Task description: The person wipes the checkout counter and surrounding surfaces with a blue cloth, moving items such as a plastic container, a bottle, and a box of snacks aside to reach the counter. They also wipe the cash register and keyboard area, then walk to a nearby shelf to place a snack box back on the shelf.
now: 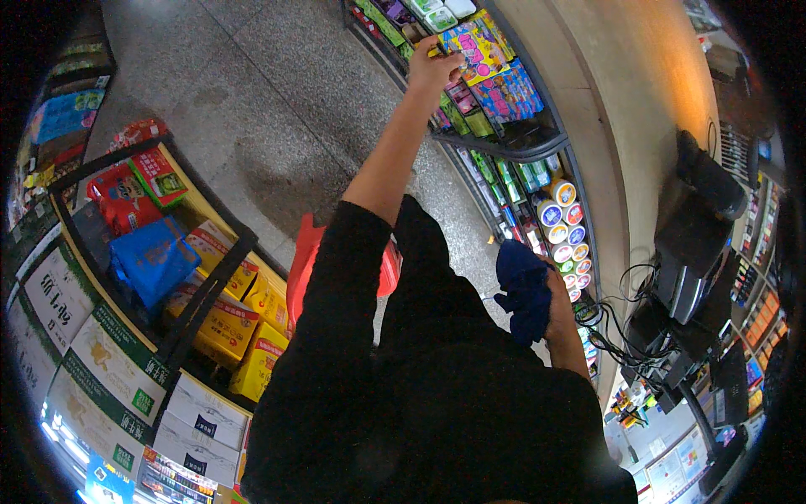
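My left hand (436,68) reaches out to a shelf rack by the counter. Its curled fingers are at the near edge of a yellow candy packet (482,53) with pink lettering and seem to pinch it. Blue candy packets (509,93) of a like design stand just beside it. Bunched in my right hand (557,302) is a dark blue cloth (522,286), held near the lower shelf. Several round tubs with coloured lids (558,234) are stacked on that shelf, close to the cloth.
A curved counter (604,145) runs along the right, with tangled black cables (607,334) and a black device (689,264). At left is a black-framed display bin (208,302) with yellow cartons (220,324). Milk cartons (113,359) stand alongside. A red plastic object (305,264) is by my legs on the speckled floor (283,107).
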Tool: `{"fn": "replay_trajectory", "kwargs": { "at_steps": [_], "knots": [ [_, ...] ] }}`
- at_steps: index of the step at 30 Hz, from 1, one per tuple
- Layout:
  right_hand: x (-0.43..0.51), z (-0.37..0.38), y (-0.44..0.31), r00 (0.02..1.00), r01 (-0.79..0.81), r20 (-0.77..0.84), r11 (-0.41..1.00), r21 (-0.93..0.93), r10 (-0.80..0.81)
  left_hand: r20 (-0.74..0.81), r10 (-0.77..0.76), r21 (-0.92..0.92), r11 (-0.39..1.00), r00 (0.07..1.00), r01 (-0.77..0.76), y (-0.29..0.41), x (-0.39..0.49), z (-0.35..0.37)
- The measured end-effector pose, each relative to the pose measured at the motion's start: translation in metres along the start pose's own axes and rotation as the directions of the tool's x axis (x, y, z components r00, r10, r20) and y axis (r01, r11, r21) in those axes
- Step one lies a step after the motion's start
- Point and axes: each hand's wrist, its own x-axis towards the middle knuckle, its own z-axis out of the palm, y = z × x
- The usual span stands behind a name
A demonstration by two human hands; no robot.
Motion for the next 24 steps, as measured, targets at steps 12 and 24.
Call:
{"fn": "replay_trajectory", "kwargs": {
  "at_steps": [12, 24],
  "knots": [
    [0.003, 0.003, -0.001, 0.999, -0.041, -0.032, 0.998, -0.036, 0.04, 0.588, 0.156, 0.643, 0.504, 0.793, -0.576, 0.096, 0.074, -0.022],
    [-0.005, 0.002, 0.008, 0.988, -0.029, -0.152, 1.0, -0.005, 0.028, 0.554, -0.532, 0.788, 0.582, 0.641, -0.199, 0.074, 0.071, 0.065]
  ]
}}
